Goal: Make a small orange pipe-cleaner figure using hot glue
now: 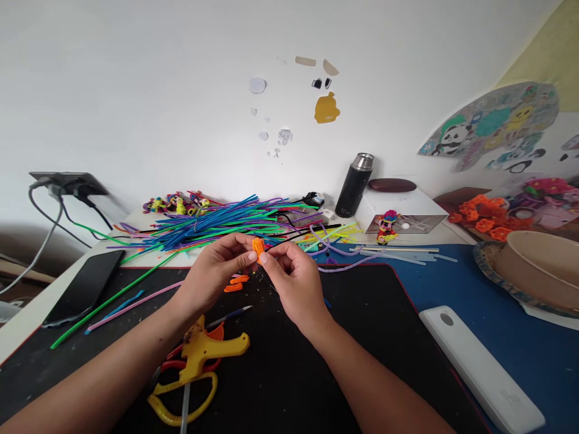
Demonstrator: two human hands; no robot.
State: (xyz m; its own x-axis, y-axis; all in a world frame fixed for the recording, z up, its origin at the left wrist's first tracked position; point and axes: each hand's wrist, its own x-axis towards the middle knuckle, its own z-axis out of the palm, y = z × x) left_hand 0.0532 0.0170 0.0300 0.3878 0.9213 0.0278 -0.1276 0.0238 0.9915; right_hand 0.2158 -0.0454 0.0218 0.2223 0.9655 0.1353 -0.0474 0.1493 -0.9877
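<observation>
Left hand (217, 265) and right hand (294, 274) pinching small orange piece (258, 247) together, above black mat (289, 361), no legible writing

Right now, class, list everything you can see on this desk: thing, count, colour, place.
small orange folded piece: one, orange, pinched between both hands
orange scraps: two, on black mat below the hands
black desk mat: one, centre
yellow glue gun: one, near left forearm
yellow-handled scissors: one, under the gun
thin plastic tubes: many, blue, green, purple, piled behind
black phone: one, left
black steel flask: one, back
white flat case: one, right
tan bowl: one, far right
orange paper flowers: several, back right
left hand: grip shut on the piece
right hand: grip shut on the piece
</observation>
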